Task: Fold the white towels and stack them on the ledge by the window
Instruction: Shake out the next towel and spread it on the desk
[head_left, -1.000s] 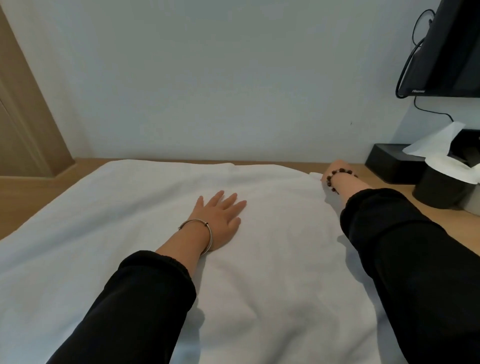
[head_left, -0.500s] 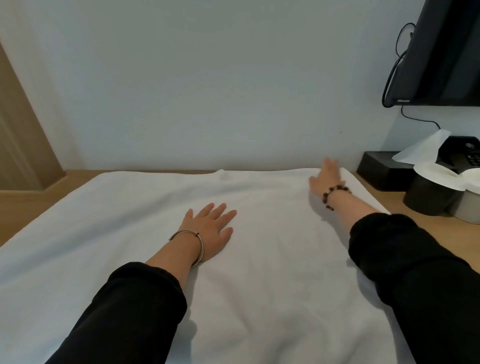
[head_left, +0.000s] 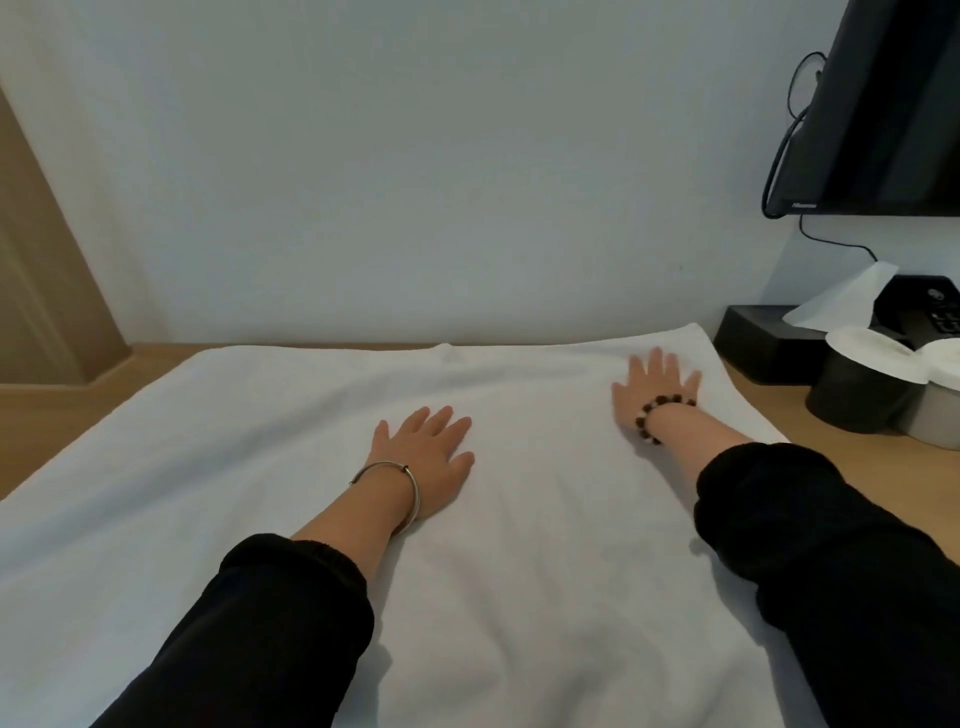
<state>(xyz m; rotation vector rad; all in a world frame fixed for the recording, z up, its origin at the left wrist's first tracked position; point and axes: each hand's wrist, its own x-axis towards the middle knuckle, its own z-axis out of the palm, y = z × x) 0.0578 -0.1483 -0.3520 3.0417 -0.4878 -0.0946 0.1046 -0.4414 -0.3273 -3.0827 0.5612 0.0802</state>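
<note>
Towel status: large white terry towel (head_left: 260, 493) lies spread flat on the light wooden worktop (head_left: 841, 467), far edge against the pale wall. Left hand (head_left: 428, 457), silver bangle (head_left: 400, 478) on the wrist, lies palm-down at the towel's centre. Its grip is spread, fingers straight, pinching nothing. Right hand (head_left: 657, 384), dark bead bracelet (head_left: 654, 415) on the wrist, lies palm-down near the towel's far right corner, grip spread flat too.

Right of the towel:
- black rectangular tissue box (head_left: 753, 338), white tissue (head_left: 836, 301) sticking up
- black round cup (head_left: 857, 395) and grey round cup (head_left: 935, 421), white paper over both tops

Above-right of the towel: black wall-mounted screen (head_left: 893, 130). White logo on its lower bezel is too small to read.
</note>
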